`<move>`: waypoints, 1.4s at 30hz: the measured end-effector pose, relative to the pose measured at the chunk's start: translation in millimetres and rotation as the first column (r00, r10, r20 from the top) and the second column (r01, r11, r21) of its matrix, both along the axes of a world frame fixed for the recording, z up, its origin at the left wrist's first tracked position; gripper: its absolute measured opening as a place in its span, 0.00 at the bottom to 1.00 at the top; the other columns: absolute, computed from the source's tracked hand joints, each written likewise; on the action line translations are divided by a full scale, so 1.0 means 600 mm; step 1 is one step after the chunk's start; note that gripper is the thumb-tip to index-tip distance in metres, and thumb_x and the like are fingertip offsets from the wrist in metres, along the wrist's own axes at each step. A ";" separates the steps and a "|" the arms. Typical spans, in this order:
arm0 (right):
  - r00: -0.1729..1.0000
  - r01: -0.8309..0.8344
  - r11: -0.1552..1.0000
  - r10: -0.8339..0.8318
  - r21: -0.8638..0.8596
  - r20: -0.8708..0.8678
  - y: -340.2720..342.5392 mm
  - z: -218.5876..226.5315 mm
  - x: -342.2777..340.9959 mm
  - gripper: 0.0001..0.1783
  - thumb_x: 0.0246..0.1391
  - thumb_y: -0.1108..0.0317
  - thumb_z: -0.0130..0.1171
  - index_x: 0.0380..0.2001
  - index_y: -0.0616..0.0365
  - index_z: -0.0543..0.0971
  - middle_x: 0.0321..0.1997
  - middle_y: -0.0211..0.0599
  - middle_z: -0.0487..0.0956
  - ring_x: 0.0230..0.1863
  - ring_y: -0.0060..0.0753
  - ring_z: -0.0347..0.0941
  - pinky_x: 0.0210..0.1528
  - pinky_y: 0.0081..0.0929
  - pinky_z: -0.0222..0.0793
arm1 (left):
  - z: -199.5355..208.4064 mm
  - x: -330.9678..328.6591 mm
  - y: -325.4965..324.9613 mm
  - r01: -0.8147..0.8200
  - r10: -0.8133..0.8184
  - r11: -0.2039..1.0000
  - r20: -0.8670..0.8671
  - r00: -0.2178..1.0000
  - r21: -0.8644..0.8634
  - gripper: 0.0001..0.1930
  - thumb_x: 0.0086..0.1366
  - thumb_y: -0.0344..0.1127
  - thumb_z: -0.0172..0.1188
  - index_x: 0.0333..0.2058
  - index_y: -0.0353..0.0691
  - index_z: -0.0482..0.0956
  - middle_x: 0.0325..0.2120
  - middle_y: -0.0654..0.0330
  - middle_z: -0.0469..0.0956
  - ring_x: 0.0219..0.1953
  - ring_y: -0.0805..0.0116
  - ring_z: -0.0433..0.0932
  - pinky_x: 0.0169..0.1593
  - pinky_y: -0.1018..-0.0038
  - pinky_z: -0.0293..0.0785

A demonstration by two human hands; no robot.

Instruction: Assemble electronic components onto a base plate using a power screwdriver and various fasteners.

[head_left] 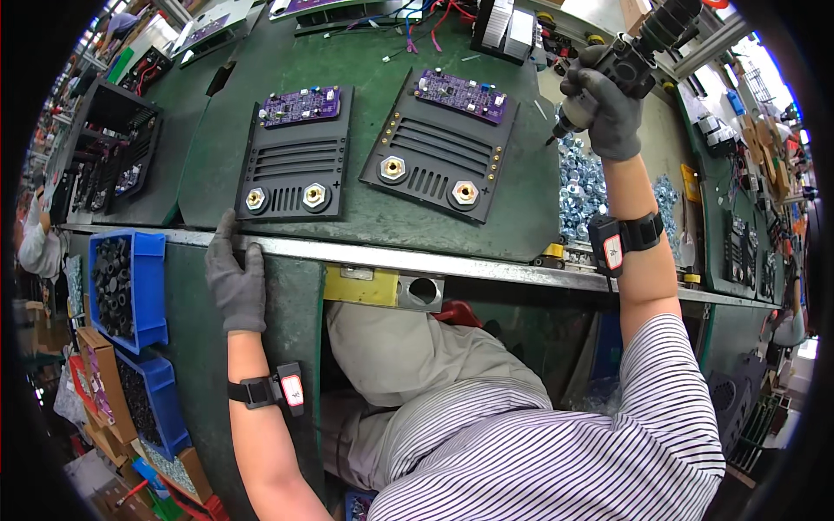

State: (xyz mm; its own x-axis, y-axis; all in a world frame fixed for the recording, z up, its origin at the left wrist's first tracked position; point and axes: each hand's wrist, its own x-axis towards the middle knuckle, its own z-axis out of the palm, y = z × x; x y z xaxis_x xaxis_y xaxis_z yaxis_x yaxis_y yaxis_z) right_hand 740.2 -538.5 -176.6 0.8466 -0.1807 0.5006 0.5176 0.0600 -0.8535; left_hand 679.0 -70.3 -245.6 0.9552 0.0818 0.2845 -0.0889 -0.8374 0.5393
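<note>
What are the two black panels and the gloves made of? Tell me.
Left black panel and right black panel: probably matte painted sheet metal or plastic, with clean-cut slots and brass-coloured terminals. Glove on the left hand and right hand: grey knit fabric, fitting closely.

Black power screwdriver [638, 52] tilted, bit down, above nuts.

Both hands wear dark grey gloves: left hand [236, 282], right hand [608, 104]. Each forearm has a black strap with a small white-and-red tag. The shirt [565, 443] is white with thin black stripes, short sleeves, trousers [408, 356] beige
</note>
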 end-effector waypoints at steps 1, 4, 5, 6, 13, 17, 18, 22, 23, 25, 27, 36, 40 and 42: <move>1.000 0.002 1.000 -0.002 0.002 -0.002 -0.001 -0.002 -0.001 0.16 0.44 0.73 0.58 0.39 0.66 0.74 0.31 0.42 0.78 0.29 0.32 0.77 0.35 0.27 0.75 | -0.001 0.000 0.000 -0.006 0.006 1.000 0.009 1.000 0.020 0.28 0.55 0.30 0.57 0.56 0.46 0.66 0.51 0.59 0.71 0.54 0.61 0.67 0.60 0.68 0.60; 1.000 0.025 1.000 -0.025 -0.009 -0.009 0.000 -0.006 -0.002 0.16 0.44 0.72 0.56 0.39 0.63 0.72 0.29 0.39 0.74 0.29 0.30 0.73 0.33 0.26 0.70 | -0.001 0.001 -0.001 -0.008 0.007 0.999 0.025 1.000 0.037 0.28 0.55 0.30 0.57 0.56 0.45 0.66 0.52 0.59 0.70 0.54 0.61 0.66 0.60 0.69 0.59; 0.999 0.034 0.999 -0.034 -0.025 -0.017 0.000 -0.006 -0.002 0.16 0.44 0.72 0.56 0.39 0.63 0.72 0.30 0.39 0.75 0.29 0.30 0.72 0.33 0.26 0.70 | -0.001 0.001 -0.001 -0.014 0.014 1.000 0.012 1.000 0.008 0.28 0.55 0.30 0.57 0.56 0.45 0.66 0.52 0.59 0.70 0.55 0.61 0.66 0.60 0.69 0.59; 0.999 0.040 0.998 -0.041 -0.042 -0.023 0.001 -0.006 -0.002 0.16 0.44 0.72 0.56 0.39 0.63 0.72 0.30 0.40 0.75 0.29 0.30 0.72 0.33 0.25 0.70 | -0.001 0.001 -0.001 -0.003 0.002 0.999 0.033 0.999 0.033 0.28 0.55 0.30 0.57 0.56 0.45 0.66 0.52 0.59 0.70 0.55 0.61 0.66 0.60 0.69 0.59; 0.999 0.035 0.999 -0.036 -0.032 -0.015 0.006 -0.001 -0.005 0.16 0.44 0.72 0.56 0.40 0.63 0.73 0.30 0.39 0.75 0.30 0.30 0.73 0.34 0.26 0.71 | -0.006 0.000 0.003 0.005 -0.005 1.000 0.027 1.000 0.018 0.28 0.55 0.30 0.56 0.56 0.45 0.66 0.51 0.58 0.71 0.54 0.61 0.67 0.60 0.68 0.59; 1.000 0.023 0.996 -0.025 -0.085 -0.018 0.011 0.007 -0.006 0.17 0.46 0.72 0.56 0.42 0.63 0.73 0.33 0.40 0.77 0.32 0.30 0.74 0.36 0.26 0.71 | -0.004 0.001 -0.001 0.002 -0.001 0.999 0.015 1.000 -0.038 0.27 0.55 0.28 0.56 0.56 0.45 0.66 0.50 0.57 0.71 0.54 0.62 0.67 0.60 0.69 0.60; 1.000 0.008 0.991 -0.010 -0.132 -0.014 0.012 0.011 -0.005 0.17 0.47 0.71 0.56 0.42 0.63 0.73 0.34 0.40 0.77 0.32 0.29 0.74 0.36 0.25 0.71 | -0.003 0.000 -0.002 0.018 -0.018 1.000 0.034 0.999 -0.009 0.27 0.55 0.28 0.56 0.56 0.45 0.66 0.50 0.57 0.71 0.54 0.62 0.67 0.60 0.69 0.60; 0.989 0.014 0.999 -0.021 -0.047 -0.146 0.004 0.028 -0.023 0.26 0.44 0.66 0.63 0.48 0.61 0.69 0.46 0.43 0.73 0.47 0.26 0.71 0.43 0.21 0.70 | -0.004 0.002 -0.002 0.010 -0.010 0.999 -0.003 1.000 -0.047 0.27 0.55 0.28 0.55 0.56 0.45 0.66 0.50 0.56 0.71 0.53 0.61 0.68 0.59 0.68 0.61; 0.997 0.050 0.997 -0.053 -0.058 -0.049 0.001 0.032 -0.031 0.22 0.46 0.69 0.58 0.46 0.64 0.71 0.42 0.42 0.75 0.40 0.28 0.73 0.42 0.23 0.71 | -0.005 0.002 -0.001 0.007 -0.007 0.999 0.002 1.000 -0.040 0.27 0.55 0.28 0.55 0.56 0.45 0.66 0.50 0.56 0.71 0.52 0.61 0.68 0.59 0.68 0.61; 0.996 0.058 0.998 -0.057 -0.025 0.063 -0.007 0.040 -0.054 0.20 0.46 0.73 0.53 0.45 0.67 0.71 0.39 0.44 0.76 0.34 0.32 0.75 0.40 0.27 0.72 | -0.010 0.001 0.001 0.022 -0.021 0.994 0.012 1.000 -0.103 0.27 0.56 0.27 0.55 0.56 0.46 0.66 0.49 0.56 0.71 0.52 0.62 0.68 0.58 0.69 0.62; 0.998 0.006 0.999 -0.009 0.039 0.069 -0.013 0.039 -0.086 0.22 0.46 0.74 0.53 0.47 0.67 0.70 0.41 0.46 0.74 0.39 0.34 0.73 0.42 0.29 0.72 | -0.012 0.003 0.003 0.015 -0.014 0.997 0.018 1.000 -0.079 0.27 0.56 0.27 0.55 0.56 0.45 0.66 0.49 0.56 0.71 0.52 0.63 0.68 0.58 0.69 0.62; 0.998 -0.050 0.987 0.043 0.153 0.048 -0.052 -0.018 -0.145 0.25 0.47 0.70 0.54 0.50 0.65 0.67 0.45 0.43 0.71 0.40 0.30 0.65 0.45 0.32 0.62 | -0.012 0.007 0.000 0.040 -0.039 0.999 0.040 0.998 -0.025 0.26 0.57 0.30 0.56 0.56 0.40 0.65 0.52 0.52 0.69 0.54 0.60 0.69 0.57 0.68 0.63; 0.944 -0.319 0.895 0.328 0.310 0.024 -0.044 -0.021 -0.129 0.19 0.50 0.68 0.52 0.46 0.66 0.72 0.46 0.46 0.74 0.50 0.40 0.68 0.50 0.39 0.66 | -0.027 0.003 0.008 0.003 -0.003 0.996 0.004 1.000 -0.090 0.26 0.59 0.31 0.56 0.57 0.48 0.64 0.48 0.56 0.73 0.48 0.66 0.71 0.54 0.70 0.66; 0.963 -0.122 0.993 0.120 -0.009 0.242 -0.012 -0.033 -0.110 0.20 0.50 0.68 0.54 0.47 0.64 0.70 0.42 0.41 0.74 0.41 0.31 0.70 0.43 0.28 0.69 | -0.028 0.002 0.008 -0.008 0.005 0.995 -0.031 1.000 -0.098 0.26 0.58 0.29 0.56 0.57 0.48 0.65 0.48 0.57 0.73 0.48 0.67 0.71 0.54 0.71 0.65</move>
State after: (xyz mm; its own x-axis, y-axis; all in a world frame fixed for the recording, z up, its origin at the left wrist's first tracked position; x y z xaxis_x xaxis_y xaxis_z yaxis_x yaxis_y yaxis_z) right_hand 674.1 -545.5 -196.5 0.7162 -0.0879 0.6923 0.6970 0.1398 -0.7033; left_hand 680.2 -65.7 -262.5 0.9626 0.1141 0.2456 -0.0660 -0.7808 0.6213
